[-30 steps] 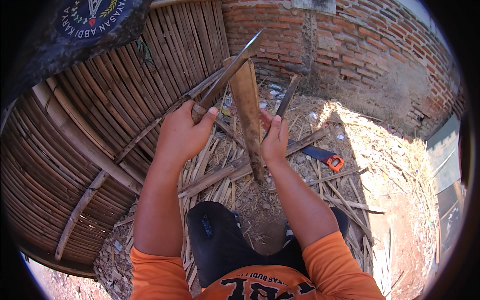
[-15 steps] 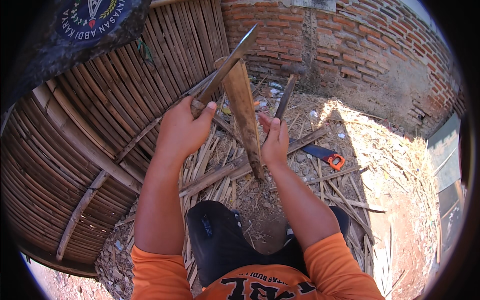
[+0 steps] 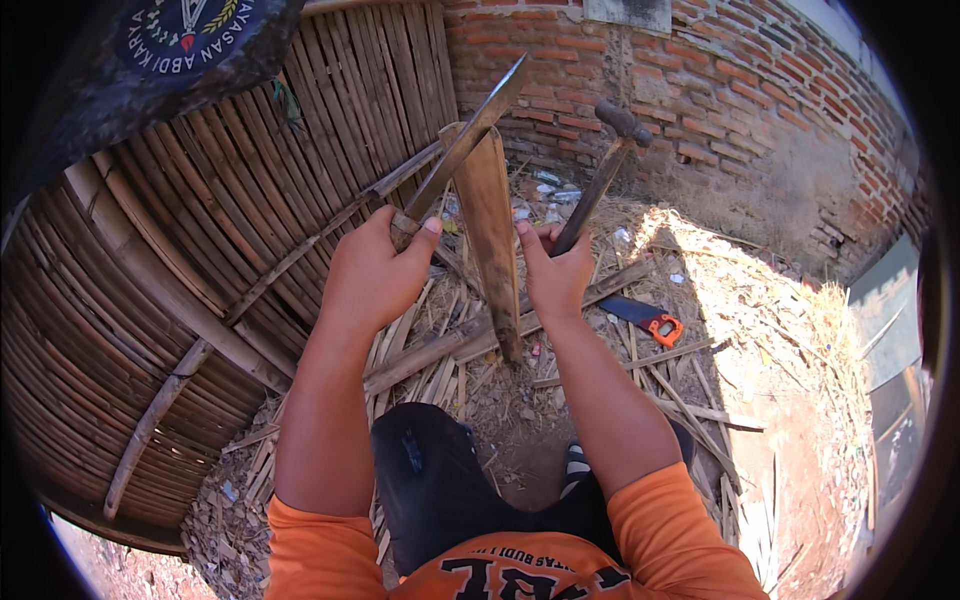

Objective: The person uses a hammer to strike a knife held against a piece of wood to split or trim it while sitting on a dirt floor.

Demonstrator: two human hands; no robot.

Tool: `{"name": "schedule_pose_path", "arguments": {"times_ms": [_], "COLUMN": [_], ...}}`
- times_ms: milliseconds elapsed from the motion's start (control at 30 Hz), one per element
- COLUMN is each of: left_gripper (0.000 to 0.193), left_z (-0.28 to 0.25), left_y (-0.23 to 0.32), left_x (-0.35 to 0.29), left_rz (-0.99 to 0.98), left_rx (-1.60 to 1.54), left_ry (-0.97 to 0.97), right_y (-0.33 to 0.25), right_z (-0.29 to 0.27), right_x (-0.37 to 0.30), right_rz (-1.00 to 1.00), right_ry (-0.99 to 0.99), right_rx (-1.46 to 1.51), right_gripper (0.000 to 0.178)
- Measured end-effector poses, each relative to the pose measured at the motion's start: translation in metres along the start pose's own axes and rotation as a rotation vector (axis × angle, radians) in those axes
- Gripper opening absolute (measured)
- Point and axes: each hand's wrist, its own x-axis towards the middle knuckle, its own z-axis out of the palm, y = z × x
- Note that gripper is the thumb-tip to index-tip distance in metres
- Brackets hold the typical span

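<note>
My left hand (image 3: 370, 265) is closed around the handle of a machete (image 3: 468, 140), whose blade slants up and away to the right. That blade lies across the top end of an upright bamboo slat (image 3: 490, 220); how deep it sits in the slat I cannot tell. The slat's lower end is down near the ground, between my arms. In my right hand (image 3: 556, 275) a hammer (image 3: 590, 195) is gripped by its dark handle, head raised. My right thumb is at the slat's right edge, touching it or nearly so.
Behind the slat, a long bamboo pole (image 3: 440, 355) lies across loose strips and debris. A handsaw (image 3: 645, 318) with an orange and black handle rests to the right. A bamboo-slat wall (image 3: 220, 190) closes the left side, a brick wall (image 3: 700, 110) the far side.
The hammer head has swung up and to the right, away from the slat's top. My right hand has closed more around its handle. The machete and slat have shifted only slightly.
</note>
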Motion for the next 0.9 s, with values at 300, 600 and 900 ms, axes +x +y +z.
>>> {"name": "schedule_pose_path", "arguments": {"times_ms": [300, 600, 900], "left_gripper": [0.059, 0.053, 0.059], "left_z": [-0.005, -0.008, -0.006], "left_y": [0.001, 0.006, -0.005], "left_x": [-0.008, -0.016, -0.015], "left_rz": [0.044, 0.013, 0.037], "left_rx": [0.018, -0.032, -0.056], "left_ry": [-0.012, -0.017, 0.021], "right_y": [0.007, 0.015, 0.014], "right_z": [0.033, 0.046, 0.051], "right_x": [-0.004, -0.011, -0.018], "right_rz": [0.039, -0.030, -0.088], "right_ry": [0.059, 0.212, 0.224], "right_rx": [0.041, -0.052, -0.029], "right_gripper": [0.036, 0.027, 0.025]}}
